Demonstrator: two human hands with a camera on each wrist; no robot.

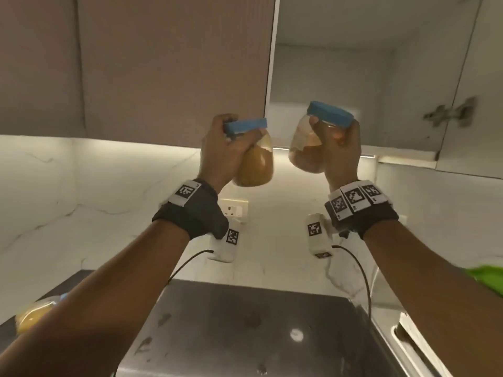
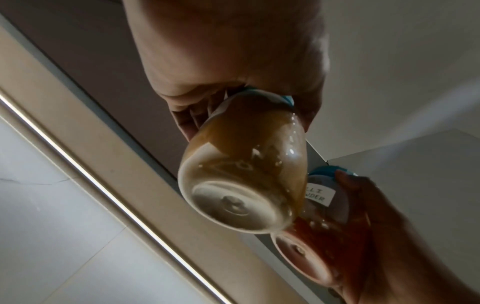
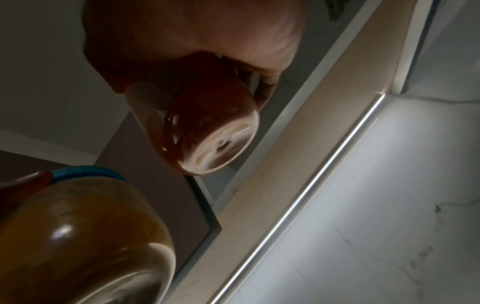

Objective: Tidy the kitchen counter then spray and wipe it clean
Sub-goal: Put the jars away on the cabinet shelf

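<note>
Far left, low on the dark counter edge (image 1: 79, 278): a third jar (image 1: 32, 315) with yellow contents, mostly hidden behind the left forearm, blurred.

Left hand (image 1: 217, 152) raised in front of the closed brown cabinet door (image 1: 168, 66). Fingers and thumb curled round the neck and blue lid (image 1: 246, 126) of a clear plastic spice jar (image 1: 255, 165), gripped from the top. Jar tilts with its base down and toward the camera. Contents: yellow-brown powder, filling most of it. Left wrist view shows the round moulded base and a rounded, bulging body (image 2: 241, 174).

Right hand (image 1: 341, 148) held slightly higher, at the mouth of the open upper cabinet (image 1: 340, 85). Fingers wrapped round the shoulder of a second clear jar (image 1: 304, 148), just under its blue lid (image 1: 330, 114). Contents: red-orange powder, lower fill, some clinging to the wall. White label in the left wrist view (image 2: 320, 197), partly hidden behind the first jar; legible part reads "LLI ...WDER". Jar tilts too.

The two jars are near each other, not touching in the head view. Both held in air, well above the steel sink (image 1: 245, 327).

LED strip (image 1: 321, 152) lit under the cabinet. Wall socket (image 1: 236, 209) on the marble backsplash. Green object (image 1: 487, 276) at the far right edge, too blurred to identify.
</note>
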